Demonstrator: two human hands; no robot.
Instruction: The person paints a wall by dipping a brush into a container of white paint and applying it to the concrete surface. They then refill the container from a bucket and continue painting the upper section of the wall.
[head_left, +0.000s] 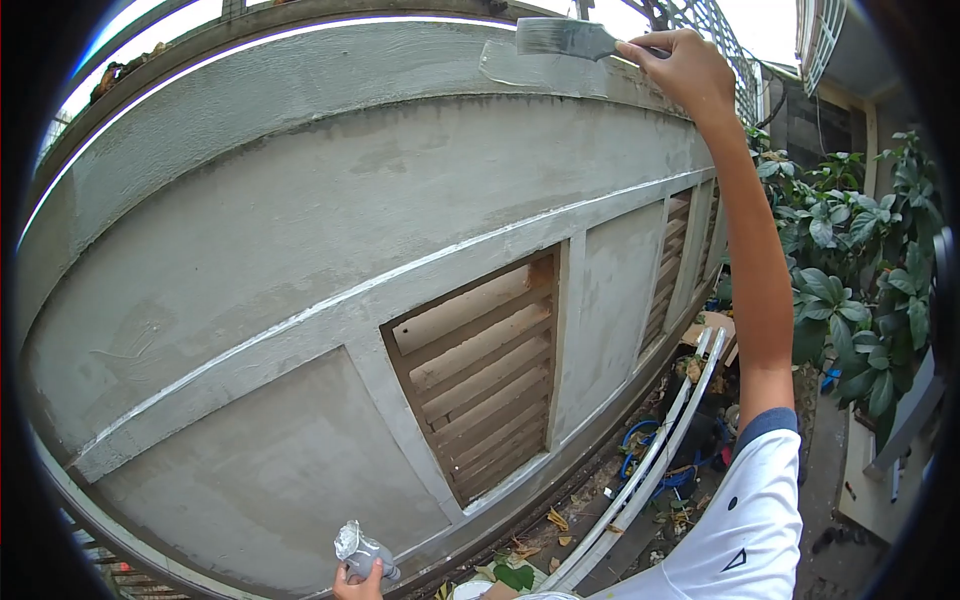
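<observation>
Paintbrush (566, 38); right hand (690, 75) clamped on handle (657, 52); left hand (358, 584) gripping grey container (370, 556)

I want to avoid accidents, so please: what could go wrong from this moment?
The small container in the left hand looks tilted, so anything inside might spill. The wide brush in the right hand is raised high, near a wet-looking patch; drops could run down the wall. The long pale rails below might trip the person.

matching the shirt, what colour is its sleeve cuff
Dark blue cuff, clearest in the head view.
</observation>
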